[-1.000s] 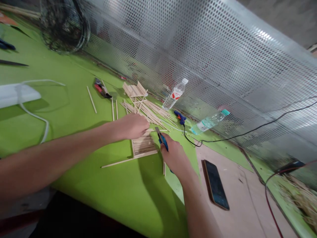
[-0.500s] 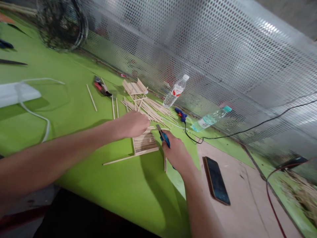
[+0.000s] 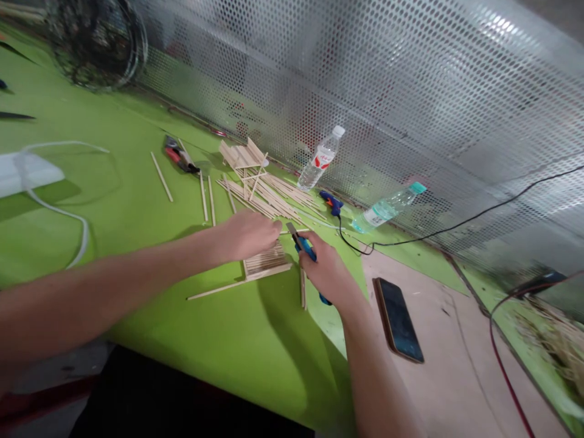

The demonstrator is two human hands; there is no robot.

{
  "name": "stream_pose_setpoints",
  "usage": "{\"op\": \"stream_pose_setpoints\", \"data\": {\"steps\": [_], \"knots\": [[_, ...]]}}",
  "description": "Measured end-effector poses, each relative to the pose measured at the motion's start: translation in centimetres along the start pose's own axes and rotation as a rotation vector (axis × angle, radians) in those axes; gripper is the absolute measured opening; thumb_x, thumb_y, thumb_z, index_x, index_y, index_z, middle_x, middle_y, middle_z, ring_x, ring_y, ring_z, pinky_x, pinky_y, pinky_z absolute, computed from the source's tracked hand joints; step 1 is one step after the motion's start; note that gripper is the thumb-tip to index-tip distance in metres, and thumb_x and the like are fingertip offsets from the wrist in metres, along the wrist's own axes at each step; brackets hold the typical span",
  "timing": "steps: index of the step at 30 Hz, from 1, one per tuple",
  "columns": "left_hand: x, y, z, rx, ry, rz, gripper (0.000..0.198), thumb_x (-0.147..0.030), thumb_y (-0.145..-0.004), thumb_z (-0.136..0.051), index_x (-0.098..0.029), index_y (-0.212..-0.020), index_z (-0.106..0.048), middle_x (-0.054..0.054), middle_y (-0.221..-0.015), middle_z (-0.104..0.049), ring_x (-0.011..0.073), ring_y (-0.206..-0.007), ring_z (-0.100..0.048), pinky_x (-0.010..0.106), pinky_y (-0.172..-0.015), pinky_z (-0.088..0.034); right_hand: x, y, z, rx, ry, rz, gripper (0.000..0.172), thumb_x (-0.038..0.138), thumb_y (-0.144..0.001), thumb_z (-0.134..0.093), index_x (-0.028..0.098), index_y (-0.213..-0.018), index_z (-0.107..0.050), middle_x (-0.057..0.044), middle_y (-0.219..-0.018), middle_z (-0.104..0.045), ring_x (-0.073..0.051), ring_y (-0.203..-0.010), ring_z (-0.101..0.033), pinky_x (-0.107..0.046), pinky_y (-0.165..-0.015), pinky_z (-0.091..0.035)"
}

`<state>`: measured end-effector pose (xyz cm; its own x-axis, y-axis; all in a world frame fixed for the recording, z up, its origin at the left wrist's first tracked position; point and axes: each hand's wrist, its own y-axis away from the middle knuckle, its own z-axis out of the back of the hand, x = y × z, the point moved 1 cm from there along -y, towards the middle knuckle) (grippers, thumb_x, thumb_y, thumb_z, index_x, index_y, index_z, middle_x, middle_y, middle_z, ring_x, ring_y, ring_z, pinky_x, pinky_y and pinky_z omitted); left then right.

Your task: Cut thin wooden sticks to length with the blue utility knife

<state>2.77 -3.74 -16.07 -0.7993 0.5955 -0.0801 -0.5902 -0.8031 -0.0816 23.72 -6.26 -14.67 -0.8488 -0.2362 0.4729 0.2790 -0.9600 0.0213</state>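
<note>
My right hand is wrapped round a blue utility knife, its blade pointing up and to the left. My left hand is closed, with its fingertips at a thin wooden stick that reaches right under the blade. Partly covered by that hand, a small panel of wooden sticks lies on the green table. One long stick juts left from its near edge. Below the knife, a short bundle of sticks lies beside my right hand.
Behind my hands are a loose pile of sticks and a small wooden chair-like model. Pliers lie left. A blue glue gun, a clear bottle, a tipped greenish bottle and a phone are right.
The left hand has shifted slightly right, closer to the knife blade. My right hand has turned a little, showing more of the knife's handle. The whole view has moved slightly.
</note>
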Motion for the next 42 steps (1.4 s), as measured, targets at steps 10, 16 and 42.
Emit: {"op": "stream_pose_setpoints", "data": {"steps": [10,16,42], "knots": [[-0.4,-0.6,-1.2,0.023,-0.108,0.013,0.035,0.001,-0.087,-0.051,-0.011,-0.109,-0.075,0.007,-0.065,-0.067,0.0179,-0.051,-0.061,0.027,-0.045,-0.040,0.2,-0.2,-0.4,0.016,0.004,-0.016,0.040,0.016,-0.093,-0.050,0.024,-0.130,-0.061,-0.005,-0.090,-0.071,-0.019,-0.071,-0.059,-0.027,-0.064,-0.035],[0.0,-0.6,-2.0,0.026,-0.087,0.025,0.040,0.001,-0.087,-0.045,-0.012,-0.107,-0.077,0.008,-0.069,-0.068,0.0176,-0.055,-0.064,0.026,-0.045,-0.042,-0.4,-0.6,-1.0,0.040,-0.033,-0.007,0.040,0.014,-0.092,-0.051,0.024,-0.130,-0.061,-0.006,-0.095,-0.073,-0.020,-0.075,-0.062,-0.027,-0.065,-0.038],[0.0,-0.7,-0.6,0.061,0.060,0.098,0.032,-0.008,-0.092,-0.044,-0.013,-0.086,-0.076,0.009,-0.069,-0.070,0.0174,-0.057,-0.066,0.026,-0.049,-0.043,-0.4,-0.2,0.2,0.097,-0.019,0.026,0.043,0.009,-0.091,-0.052,0.024,-0.129,-0.062,-0.007,-0.100,-0.074,-0.019,-0.077,-0.064,-0.025,-0.064,-0.036]]}}
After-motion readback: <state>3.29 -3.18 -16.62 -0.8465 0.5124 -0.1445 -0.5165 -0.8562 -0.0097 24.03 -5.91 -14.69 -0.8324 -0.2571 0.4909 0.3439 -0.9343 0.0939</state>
